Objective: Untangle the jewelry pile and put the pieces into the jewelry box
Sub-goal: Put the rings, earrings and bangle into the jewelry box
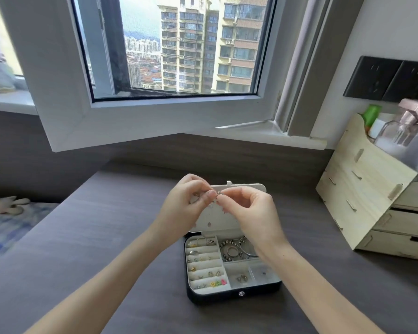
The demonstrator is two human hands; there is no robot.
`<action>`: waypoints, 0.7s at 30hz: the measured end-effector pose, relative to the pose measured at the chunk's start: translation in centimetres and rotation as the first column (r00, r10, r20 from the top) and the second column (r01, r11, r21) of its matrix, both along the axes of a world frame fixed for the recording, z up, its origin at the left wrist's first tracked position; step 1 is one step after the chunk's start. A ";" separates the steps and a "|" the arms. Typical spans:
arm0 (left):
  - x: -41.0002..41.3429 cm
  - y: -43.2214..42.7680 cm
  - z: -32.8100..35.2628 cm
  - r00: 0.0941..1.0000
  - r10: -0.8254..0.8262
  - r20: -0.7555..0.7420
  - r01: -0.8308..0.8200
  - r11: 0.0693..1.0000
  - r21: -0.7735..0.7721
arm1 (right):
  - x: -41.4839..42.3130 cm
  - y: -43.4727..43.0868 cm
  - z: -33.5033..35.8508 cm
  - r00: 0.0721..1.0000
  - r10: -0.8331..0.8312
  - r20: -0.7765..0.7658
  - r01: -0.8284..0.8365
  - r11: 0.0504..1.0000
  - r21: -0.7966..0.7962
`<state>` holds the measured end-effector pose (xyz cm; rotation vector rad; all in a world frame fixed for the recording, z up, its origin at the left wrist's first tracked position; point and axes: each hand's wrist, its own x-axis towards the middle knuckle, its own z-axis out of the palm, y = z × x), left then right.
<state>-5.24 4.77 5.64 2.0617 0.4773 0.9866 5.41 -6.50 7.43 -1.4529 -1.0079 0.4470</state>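
Observation:
An open black jewelry box (237,294) with a white lining sits on the dark table, its lid (249,189) standing up at the back. Rings and ear studs fill its left rows. Bracelets (237,249) lie in the top right compartment. My left hand (186,206) and my right hand (249,208) are raised in front of the lid, fingertips together. Both pinch a small silver jewelry piece (219,193) between them. What kind of piece it is cannot be made out.
A pale wooden drawer organizer (362,201) with bottles stands at the right on the dark wooden table (94,237). An open window sash (155,116) juts over the table's far side. A bed with checked fabric (7,225) lies at the left.

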 end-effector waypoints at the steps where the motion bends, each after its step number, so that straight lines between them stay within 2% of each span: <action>1: 0.0 -0.1 0.2 1.000 -0.015 -0.002 0.015 1.000 -0.027 | 0.2 0.0 0.0 0.998 0.009 0.058 -0.009 1.000 0.003; 4: -0.2 -0.2 0.9 0.997 -0.071 -0.026 0.068 0.993 -0.099 | 0.9 0.1 0.5 0.965 0.077 0.249 -0.082 0.997 0.009; 6: -0.6 -0.3 1.3 0.988 -0.147 -0.044 0.138 0.976 -0.167 | 1.4 0.3 0.9 0.942 0.124 0.313 -0.126 0.992 -0.014; 10: -1.3 0.0 2.0 0.965 -0.255 -0.065 0.225 0.928 -0.297 | 2.3 0.4 1.5 0.905 0.201 0.374 -0.191 0.979 -0.064; 21: -1.0 0.9 2.1 0.962 -0.248 -0.114 0.214 0.945 -0.249 | 2.7 1.3 1.5 0.898 0.208 0.388 -0.213 0.977 -0.031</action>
